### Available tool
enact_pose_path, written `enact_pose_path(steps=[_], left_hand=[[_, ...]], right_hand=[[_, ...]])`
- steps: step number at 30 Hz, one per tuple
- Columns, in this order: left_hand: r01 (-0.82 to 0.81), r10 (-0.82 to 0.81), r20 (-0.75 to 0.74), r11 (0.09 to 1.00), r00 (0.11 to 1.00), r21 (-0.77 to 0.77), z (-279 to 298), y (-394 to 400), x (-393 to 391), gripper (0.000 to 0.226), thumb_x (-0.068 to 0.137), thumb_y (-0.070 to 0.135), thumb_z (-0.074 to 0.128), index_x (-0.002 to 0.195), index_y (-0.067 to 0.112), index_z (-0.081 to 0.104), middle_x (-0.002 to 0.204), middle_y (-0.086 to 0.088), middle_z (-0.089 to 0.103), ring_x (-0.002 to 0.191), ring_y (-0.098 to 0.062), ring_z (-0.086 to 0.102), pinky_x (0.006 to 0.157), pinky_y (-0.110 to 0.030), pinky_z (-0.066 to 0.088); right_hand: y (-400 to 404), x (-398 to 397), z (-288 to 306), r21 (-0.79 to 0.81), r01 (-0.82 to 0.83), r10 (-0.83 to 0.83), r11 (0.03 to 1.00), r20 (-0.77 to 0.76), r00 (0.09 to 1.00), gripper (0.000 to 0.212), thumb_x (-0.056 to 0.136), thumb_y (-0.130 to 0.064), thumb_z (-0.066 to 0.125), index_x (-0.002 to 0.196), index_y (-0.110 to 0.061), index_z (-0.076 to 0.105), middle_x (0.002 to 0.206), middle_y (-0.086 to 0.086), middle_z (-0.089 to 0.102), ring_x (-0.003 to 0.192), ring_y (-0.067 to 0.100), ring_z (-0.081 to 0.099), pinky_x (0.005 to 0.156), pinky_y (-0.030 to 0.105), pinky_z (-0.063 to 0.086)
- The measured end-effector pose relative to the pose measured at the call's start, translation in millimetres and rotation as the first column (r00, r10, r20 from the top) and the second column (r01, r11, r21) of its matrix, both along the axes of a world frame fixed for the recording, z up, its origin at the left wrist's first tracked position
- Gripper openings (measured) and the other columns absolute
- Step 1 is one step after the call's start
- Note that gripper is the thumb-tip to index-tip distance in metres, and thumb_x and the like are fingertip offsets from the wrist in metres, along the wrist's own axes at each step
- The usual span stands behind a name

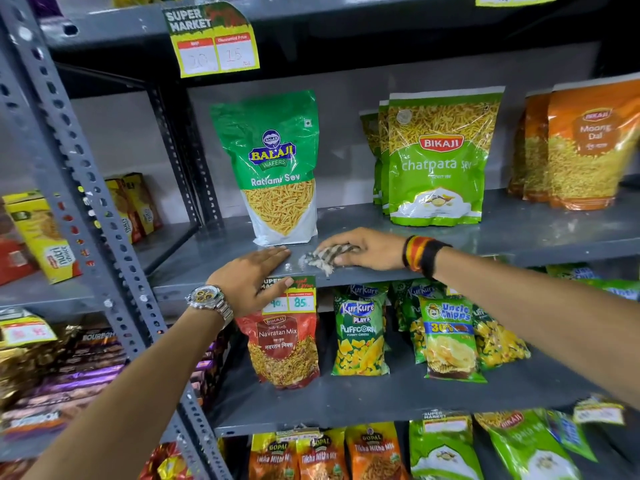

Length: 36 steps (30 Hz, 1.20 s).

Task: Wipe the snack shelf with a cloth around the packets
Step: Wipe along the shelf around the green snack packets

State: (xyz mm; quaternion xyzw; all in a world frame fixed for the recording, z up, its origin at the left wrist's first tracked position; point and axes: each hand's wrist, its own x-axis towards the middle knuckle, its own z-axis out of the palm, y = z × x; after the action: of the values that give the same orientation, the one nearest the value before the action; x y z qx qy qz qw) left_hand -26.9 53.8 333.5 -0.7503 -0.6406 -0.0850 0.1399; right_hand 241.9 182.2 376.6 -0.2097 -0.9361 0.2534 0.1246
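My right hand [363, 249] presses a crumpled grey-and-white striped cloth [323, 259] onto the front of the grey metal snack shelf [519, 233]. My left hand [254, 277] lies flat on the shelf's front edge, fingers together, thumb over a price tag [294, 296]. Just behind the left fingertips stands a green Balaji Ratlami Sev packet [277, 168]. Right of it, further back, is a row of green Bikaji Chatpata Sev packets [436, 157], and orange Bikaji Moong Dal packets [585, 147] stand at the far right.
A slotted grey upright [79, 188] borders the shelf on the left, with biscuit boxes [41, 233] beyond it. The shelf below holds a Navratan Mix packet [284, 351], Kurkure Puffcorn [358, 337] and Uncle Chipps [450, 341]. A price tag [213, 39] hangs from the shelf above.
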Motion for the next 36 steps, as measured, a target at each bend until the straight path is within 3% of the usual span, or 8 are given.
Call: enact_pose_path(steps=[8, 13, 18, 22, 26, 30, 33, 36], left_hand=[[-0.035, 0.035, 0.01, 0.999, 0.999, -0.019, 4, -5, 7, 0.081, 0.093, 0.075, 0.023, 0.158, 0.026, 0.031, 0.161, 0.002, 0.038, 0.145, -0.02, 0.04, 0.116, -0.04, 0.035], [-0.049, 0.05, 0.017, 0.997, 0.999, -0.056, 7, -8, 10, 0.086, 0.091, 0.079, 0.02, 0.158, 0.027, 0.03, 0.161, 0.002, 0.037, 0.145, -0.02, 0.039, 0.117, -0.041, 0.033], [-0.061, 0.062, 0.026, 0.997, 0.998, -0.048, 14, -6, 22, 0.09, 0.089, 0.08, 0.024, 0.156, 0.021, 0.033, 0.156, -0.005, 0.046, 0.134, -0.026, 0.052, 0.11, -0.042, 0.044], [0.051, -0.051, -0.042, 0.999, 0.998, 0.002, 17, 7, 56, 0.076, 0.095, 0.069, 0.038, 0.151, 0.018, 0.039, 0.147, -0.009, 0.055, 0.126, -0.029, 0.059, 0.103, -0.041, 0.048], [0.159, -0.159, -0.109, 0.987, 0.981, -0.015, 12, 37, 78, 0.08, 0.097, 0.068, 0.039, 0.156, 0.016, 0.032, 0.157, -0.008, 0.045, 0.138, -0.025, 0.048, 0.113, -0.038, 0.038], [0.193, -0.194, -0.066, 0.981, 0.979, -0.017, 4, 56, 74, 0.076, 0.099, 0.064, 0.036, 0.159, 0.018, 0.026, 0.161, -0.006, 0.039, 0.145, -0.021, 0.039, 0.118, -0.034, 0.029], [0.199, -0.199, -0.054, 0.98, 0.979, 0.001, -1, 59, 72, 0.075, 0.1, 0.063, 0.032, 0.16, 0.02, 0.022, 0.163, -0.004, 0.035, 0.148, -0.019, 0.034, 0.119, -0.034, 0.026], [0.203, -0.202, -0.052, 0.979, 0.978, 0.007, -3, 60, 71, 0.075, 0.1, 0.064, 0.03, 0.161, 0.021, 0.02, 0.164, -0.003, 0.033, 0.149, -0.018, 0.031, 0.12, -0.033, 0.024]], right_hand=[[20, 31, 5, -0.017, 0.179, -0.18, 0.984, -0.061, 0.982, 0.035, 0.095, -0.02, 0.059, 0.129, -0.023, 0.059, 0.124, 0.0, 0.066, 0.114, 0.014, 0.06, 0.107, 0.043, 0.044], [-13, 47, 1, 0.007, 0.07, -0.07, 0.998, -0.01, 0.998, 0.037, 0.097, -0.019, 0.056, 0.134, -0.023, 0.056, 0.125, -0.007, 0.064, 0.105, -0.001, 0.059, 0.082, 0.0, 0.041], [4, 102, 28, -0.008, 0.144, -0.144, 0.99, -0.127, 0.981, 0.037, 0.096, -0.018, 0.056, 0.133, -0.025, 0.057, 0.131, -0.002, 0.062, 0.113, 0.008, 0.058, 0.102, 0.028, 0.045], [40, 109, 48, 0.013, 0.268, -0.258, 0.963, -0.241, 0.936, 0.038, 0.096, -0.011, 0.057, 0.133, -0.018, 0.057, 0.128, 0.003, 0.063, 0.103, 0.003, 0.057, 0.081, 0.002, 0.044], [65, 74, 40, -0.021, 0.269, -0.268, 0.963, -0.198, 0.943, 0.037, 0.094, -0.005, 0.058, 0.131, -0.008, 0.058, 0.125, 0.009, 0.065, 0.114, 0.015, 0.059, 0.103, 0.026, 0.047], [84, 47, 22, 0.005, 0.23, -0.227, 0.973, -0.129, 0.965, 0.036, 0.095, -0.01, 0.058, 0.13, -0.011, 0.06, 0.127, 0.004, 0.064, 0.114, 0.009, 0.056, 0.09, 0.006, 0.045], [91, 43, 5, 0.031, 0.233, -0.229, 0.972, -0.096, 0.969, 0.036, 0.093, -0.016, 0.061, 0.129, -0.017, 0.061, 0.127, 0.002, 0.066, 0.116, 0.012, 0.06, 0.104, 0.03, 0.047], [82, 55, -8, 0.013, 0.208, -0.205, 0.978, -0.123, 0.971, 0.039, 0.094, -0.015, 0.06, 0.133, -0.017, 0.058, 0.126, 0.0, 0.066, 0.116, 0.009, 0.061, 0.104, 0.027, 0.046]])
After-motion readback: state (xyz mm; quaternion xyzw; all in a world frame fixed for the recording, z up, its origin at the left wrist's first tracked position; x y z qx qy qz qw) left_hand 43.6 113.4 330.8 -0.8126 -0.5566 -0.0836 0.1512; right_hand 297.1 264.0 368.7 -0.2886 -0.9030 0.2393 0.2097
